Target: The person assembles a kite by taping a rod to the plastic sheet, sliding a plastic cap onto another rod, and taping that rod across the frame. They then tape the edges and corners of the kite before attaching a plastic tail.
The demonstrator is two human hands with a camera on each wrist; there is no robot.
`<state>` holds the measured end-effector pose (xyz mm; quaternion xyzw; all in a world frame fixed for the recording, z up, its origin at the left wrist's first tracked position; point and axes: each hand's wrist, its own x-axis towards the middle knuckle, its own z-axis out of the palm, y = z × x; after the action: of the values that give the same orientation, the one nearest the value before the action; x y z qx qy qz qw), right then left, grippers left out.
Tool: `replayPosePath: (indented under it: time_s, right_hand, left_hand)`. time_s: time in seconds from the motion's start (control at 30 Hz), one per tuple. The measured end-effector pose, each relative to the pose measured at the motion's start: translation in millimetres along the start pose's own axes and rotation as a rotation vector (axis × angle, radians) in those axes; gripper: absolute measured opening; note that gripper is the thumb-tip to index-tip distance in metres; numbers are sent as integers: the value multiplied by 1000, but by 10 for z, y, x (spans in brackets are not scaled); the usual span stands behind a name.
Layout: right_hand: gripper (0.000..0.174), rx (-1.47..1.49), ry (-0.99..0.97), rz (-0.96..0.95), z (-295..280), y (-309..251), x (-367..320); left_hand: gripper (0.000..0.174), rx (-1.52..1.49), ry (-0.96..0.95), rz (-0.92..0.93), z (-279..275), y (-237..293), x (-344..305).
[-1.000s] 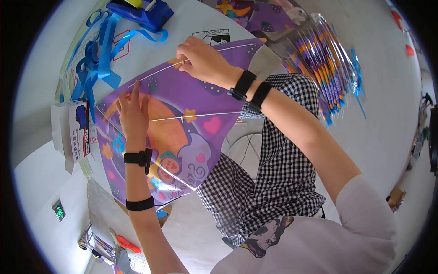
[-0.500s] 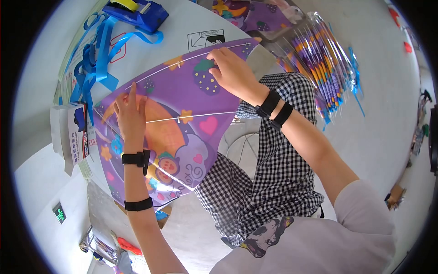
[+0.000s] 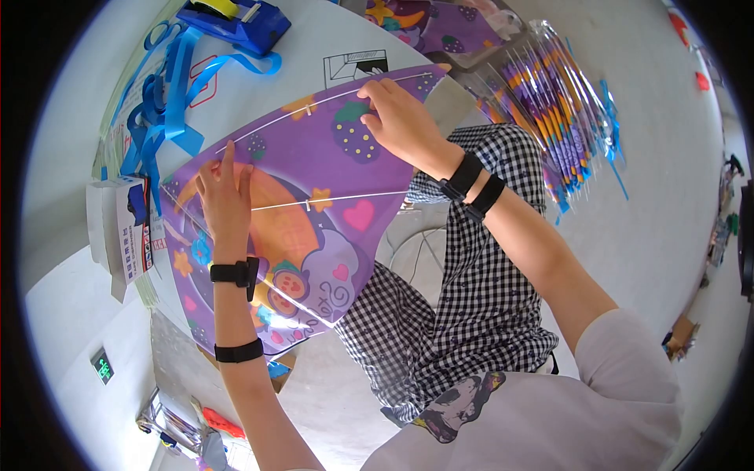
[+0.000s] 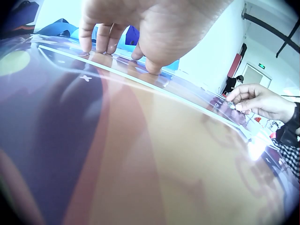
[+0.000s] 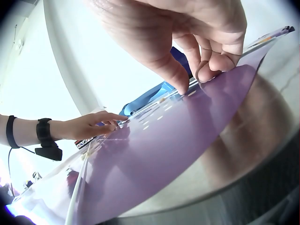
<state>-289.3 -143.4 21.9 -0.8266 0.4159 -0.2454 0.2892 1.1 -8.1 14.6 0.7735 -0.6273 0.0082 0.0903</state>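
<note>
A purple kite [image 3: 306, 149] with printed cartoon pictures lies spread out, its lower right part over the person's lap. Along its far edge runs a thin white rod [image 3: 271, 120], and another white rod [image 3: 283, 204] crosses the middle. My left hand [image 3: 224, 200] rests on the kite's left part, fingers extended, the index fingertip by the far rod's left end. In the left wrist view its fingertips [image 4: 101, 50] touch the film. Further right, my right hand [image 3: 400, 118] has its thumb and curled fingers at the far rod; the right wrist view shows the fingertips [image 5: 211, 72] on it.
Behind the kite are a blue tape dispenser [image 3: 236, 23] and blue ribbon [image 3: 177, 86]. An opened cardboard box [image 3: 118, 235] stands at the left. Several packed kites [image 3: 550, 110] lie at the right, beside a clear tray [image 3: 487, 51] with printed film.
My right hand has moved right along the far rod and sits lower, away from the rod's small middle clip. My left hand stays on the kite. Little differs over the last half second.
</note>
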Motion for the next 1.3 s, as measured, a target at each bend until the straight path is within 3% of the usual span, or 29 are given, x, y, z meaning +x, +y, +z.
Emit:
replayPosePath:
  time_s: [1.3]
  right_hand:
    - [31,-12,-28,4,3,20,35]
  left_hand:
    - [48,-18,-2,-25,-8,22,-5]
